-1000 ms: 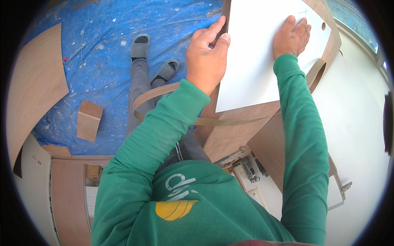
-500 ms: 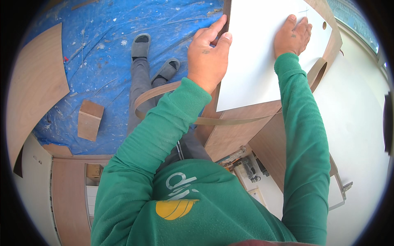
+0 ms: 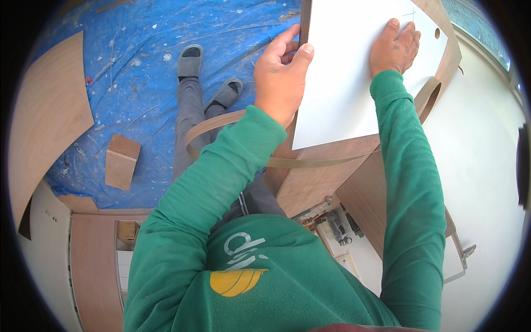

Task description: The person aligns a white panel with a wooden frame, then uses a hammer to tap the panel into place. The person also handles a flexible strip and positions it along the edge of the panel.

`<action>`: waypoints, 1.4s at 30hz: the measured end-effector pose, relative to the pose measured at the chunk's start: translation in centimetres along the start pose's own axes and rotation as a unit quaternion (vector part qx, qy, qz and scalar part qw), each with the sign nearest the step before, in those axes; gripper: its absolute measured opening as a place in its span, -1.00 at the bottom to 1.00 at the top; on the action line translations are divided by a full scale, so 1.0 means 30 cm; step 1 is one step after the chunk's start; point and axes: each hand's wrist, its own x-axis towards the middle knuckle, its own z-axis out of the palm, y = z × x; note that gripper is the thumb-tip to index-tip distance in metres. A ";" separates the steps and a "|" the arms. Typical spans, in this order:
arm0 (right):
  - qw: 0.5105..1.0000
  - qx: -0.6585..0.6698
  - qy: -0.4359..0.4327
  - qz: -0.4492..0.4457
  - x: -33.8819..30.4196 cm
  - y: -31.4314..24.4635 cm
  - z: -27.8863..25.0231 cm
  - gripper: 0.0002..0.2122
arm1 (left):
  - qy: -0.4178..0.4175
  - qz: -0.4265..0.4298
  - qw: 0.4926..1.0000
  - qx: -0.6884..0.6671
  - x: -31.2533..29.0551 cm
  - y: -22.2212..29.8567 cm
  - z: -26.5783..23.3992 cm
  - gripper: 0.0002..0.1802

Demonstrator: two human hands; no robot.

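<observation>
A white panel (image 3: 337,99) with a brown edge lies on a wooden box or cabinet at the upper right. My left hand (image 3: 282,74) is at its left edge, the thumb over the white face and the fingers bent against the brown side. Flat on the panel's face rests my right hand (image 3: 394,51), fingers stretched, below a small pencilled cross and near a round hole. A long, thin wood-coloured edging strip (image 3: 315,163) loops under my left forearm and passes below the panel; its far curl shows at the panel's right. How it meets the panel edge is partly hidden by my left hand.
Blue plastic sheeting (image 3: 146,72) covers the floor, with a small wooden block (image 3: 122,161) on it. A curved-looking plywood sheet (image 3: 52,105) stands at the left. Below the panel, tools (image 3: 336,227) lie by a wooden board (image 3: 365,193). A white wall (image 3: 475,166) is at the right.
My left hand's fingers have slid slightly down along the panel's edge and bent more. The strip's loop has shifted slightly right. My right hand stays in place.
</observation>
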 end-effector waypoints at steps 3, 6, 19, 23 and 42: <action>1.000 -0.001 0.001 -0.002 0.000 0.001 -0.001 -0.31 | -0.024 -0.067 0.995 -0.071 -0.021 0.028 -0.014 -0.42; 1.000 -0.003 0.001 -0.001 -0.001 -0.003 -0.002 -0.31 | -0.049 -0.127 0.989 -0.060 -0.043 0.036 -0.047 -0.44; 1.000 0.004 0.003 -0.001 -0.003 -0.002 -0.003 -0.32 | -0.115 0.024 0.988 0.097 0.154 0.109 -0.081 -0.41; 1.000 0.005 0.008 -0.002 -0.003 -0.001 0.000 -0.32 | -0.112 0.033 0.988 0.101 0.208 0.209 -0.021 -0.58; 1.000 0.012 0.016 -0.011 0.004 0.018 0.008 -0.29 | -0.127 0.029 0.970 0.204 0.219 0.221 -0.040 -0.54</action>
